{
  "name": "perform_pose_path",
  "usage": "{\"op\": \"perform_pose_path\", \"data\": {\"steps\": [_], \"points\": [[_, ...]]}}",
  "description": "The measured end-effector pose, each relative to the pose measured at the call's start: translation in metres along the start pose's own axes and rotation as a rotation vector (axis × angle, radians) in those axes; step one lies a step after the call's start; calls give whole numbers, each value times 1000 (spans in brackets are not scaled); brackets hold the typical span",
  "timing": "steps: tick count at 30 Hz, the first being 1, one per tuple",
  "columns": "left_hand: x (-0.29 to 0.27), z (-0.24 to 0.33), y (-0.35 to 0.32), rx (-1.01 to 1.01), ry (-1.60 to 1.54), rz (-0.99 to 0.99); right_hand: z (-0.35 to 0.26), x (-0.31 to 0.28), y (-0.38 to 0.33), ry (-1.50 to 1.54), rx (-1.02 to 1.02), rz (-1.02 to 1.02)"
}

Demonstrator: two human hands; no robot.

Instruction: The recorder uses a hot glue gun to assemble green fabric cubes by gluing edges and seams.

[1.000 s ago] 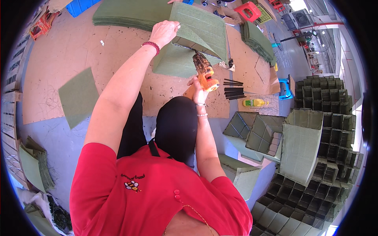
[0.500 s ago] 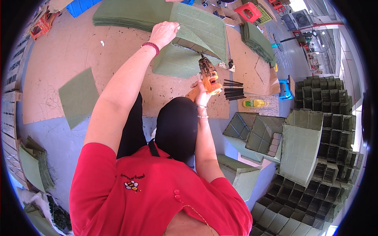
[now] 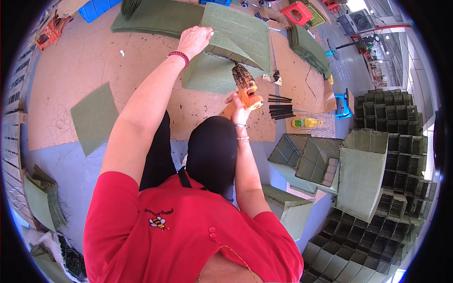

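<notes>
My left hand (image 3: 194,40) is closed in a pinch on the upper edge of a folded green mesh panel (image 3: 231,45), holding one flap raised. In my right hand (image 3: 240,112) is a yellow glue gun (image 3: 247,89) with a dark, crusted front. Its nozzle touches or nearly touches the dark seam under the raised flap; the tip is partly lost against that edge. Another part of the green panel (image 3: 205,78) lies flat on the board below the flap. Several black glue sticks (image 3: 281,112) lie to the right of the gun.
A brown board (image 3: 80,61) covers the work area. Stacks of green sheets lie at the far side (image 3: 155,18) and far right (image 3: 306,49). A yellow bottle (image 3: 306,123) lies near the sticks. Green open boxes (image 3: 361,165) crowd the right. A loose green sheet (image 3: 96,118) lies left.
My right hand has shifted the glue gun slightly left and up along the seam. My left hand has barely moved. Another person's hand at the top edge has gone from view; bunched green sheets now show top left.
</notes>
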State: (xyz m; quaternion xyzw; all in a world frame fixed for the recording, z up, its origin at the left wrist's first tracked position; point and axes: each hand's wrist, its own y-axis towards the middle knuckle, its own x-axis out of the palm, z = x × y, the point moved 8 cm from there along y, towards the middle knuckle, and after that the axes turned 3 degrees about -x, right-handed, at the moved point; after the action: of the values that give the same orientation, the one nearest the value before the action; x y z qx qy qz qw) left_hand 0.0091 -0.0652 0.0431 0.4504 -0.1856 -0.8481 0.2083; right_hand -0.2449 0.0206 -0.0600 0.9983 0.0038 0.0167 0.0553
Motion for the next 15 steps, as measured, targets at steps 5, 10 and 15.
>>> {"op": "perform_pose_path", "data": {"steps": [5, 10, 15], "points": [[4, 0, 1, 1, 4, -17, -6, 2, -3, -20, -2, -8], [5, -2, 1, -7, -26, -1, -6, 2, -2, -44, -2, -28], [6, -3, 0, 19, -19, 14, -10, 12, -3, -24, 11, -64]]}}
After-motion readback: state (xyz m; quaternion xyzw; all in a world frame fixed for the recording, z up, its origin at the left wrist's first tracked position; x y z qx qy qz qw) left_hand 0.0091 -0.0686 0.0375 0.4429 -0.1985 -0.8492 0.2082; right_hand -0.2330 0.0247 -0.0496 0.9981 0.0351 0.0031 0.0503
